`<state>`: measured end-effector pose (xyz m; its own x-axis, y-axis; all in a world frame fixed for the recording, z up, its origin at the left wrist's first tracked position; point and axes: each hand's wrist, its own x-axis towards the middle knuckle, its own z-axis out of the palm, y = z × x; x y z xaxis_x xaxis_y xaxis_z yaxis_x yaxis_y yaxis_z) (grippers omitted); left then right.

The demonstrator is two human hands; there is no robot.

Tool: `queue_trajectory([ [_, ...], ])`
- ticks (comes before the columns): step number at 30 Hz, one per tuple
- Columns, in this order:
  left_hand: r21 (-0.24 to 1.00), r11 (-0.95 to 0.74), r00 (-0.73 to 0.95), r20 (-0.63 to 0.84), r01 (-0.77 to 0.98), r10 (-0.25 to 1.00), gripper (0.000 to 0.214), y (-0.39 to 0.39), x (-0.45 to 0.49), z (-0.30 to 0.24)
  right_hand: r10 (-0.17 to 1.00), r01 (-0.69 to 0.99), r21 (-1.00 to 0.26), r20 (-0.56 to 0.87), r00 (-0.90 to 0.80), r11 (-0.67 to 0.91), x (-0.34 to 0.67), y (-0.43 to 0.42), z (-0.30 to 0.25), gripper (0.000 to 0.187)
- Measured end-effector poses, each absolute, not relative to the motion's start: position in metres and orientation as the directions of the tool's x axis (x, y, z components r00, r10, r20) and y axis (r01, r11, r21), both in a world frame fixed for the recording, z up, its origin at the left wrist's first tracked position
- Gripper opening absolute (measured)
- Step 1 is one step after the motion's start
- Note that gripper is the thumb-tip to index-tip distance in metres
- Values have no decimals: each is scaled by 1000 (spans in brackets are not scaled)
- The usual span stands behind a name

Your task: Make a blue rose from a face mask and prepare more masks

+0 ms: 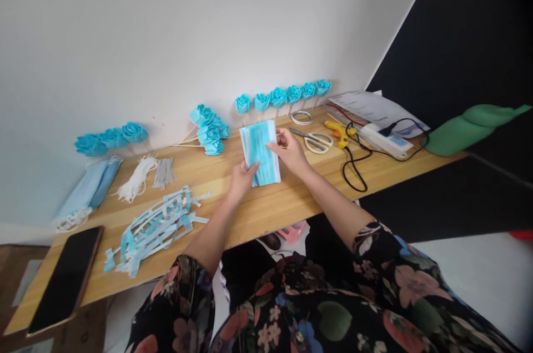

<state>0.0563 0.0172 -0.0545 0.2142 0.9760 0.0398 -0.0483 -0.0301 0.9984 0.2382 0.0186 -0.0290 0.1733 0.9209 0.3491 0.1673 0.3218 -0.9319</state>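
Observation:
Upright above the table's front half, a small stack of blue face masks (261, 156) is held between my two hands. My left hand (242, 180) grips its lower left edge, thumb on the front and the fingers hidden behind. At the right edge, my right hand (290, 149) is closed with its thumb tip against the front mask. No ear loops show on these masks. Just behind them, several blue flowers (278, 96) on thin sticks lean against the wall. A pair of scissors (316, 142) lies right of my right hand.
Left on the wooden table (225, 214) lie cut strips (158, 225), white cords (137, 175), grey wires (164, 172), looped masks (89, 189) and a phone (66, 281). Rightward are a tape roll (302, 121), a corded yellow glue gun (340, 134), a power strip (385, 141) and a green bottle (462, 131).

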Motion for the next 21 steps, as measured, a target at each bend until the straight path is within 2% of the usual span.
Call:
queue_trajectory([
  [3, 999, -33, 231, 38, -25, 972, 34, 15, 59, -54, 878, 209, -922, 376, 295, 325, 231, 20, -18, 36],
  [6, 999, -12, 238, 22, -45, 971, 32, 13, 60, -54, 836, 263, -916, 387, 388, 302, 224, 18, -15, 29],
  [11, 995, 25, 247, 0, -97, 969, 33, 15, 58, -58, 777, 396, -874, 451, 440, 283, 222, 15, -18, 42],
  [14, 986, 48, 212, -14, -157, 977, 38, 15, 57, -58, 765, 463, -837, 495, 413, 292, 222, 10, -15, 44],
  [18, 966, 104, 217, -52, -236, 975, 46, 15, 57, -53, 695, 529, -734, 640, 327, 427, 223, -9, -6, 35],
  [21, 958, 108, 159, -67, -265, 985, 44, 17, 54, -50, 767, 476, -716, 630, 125, 511, 228, -27, -4, 32],
])
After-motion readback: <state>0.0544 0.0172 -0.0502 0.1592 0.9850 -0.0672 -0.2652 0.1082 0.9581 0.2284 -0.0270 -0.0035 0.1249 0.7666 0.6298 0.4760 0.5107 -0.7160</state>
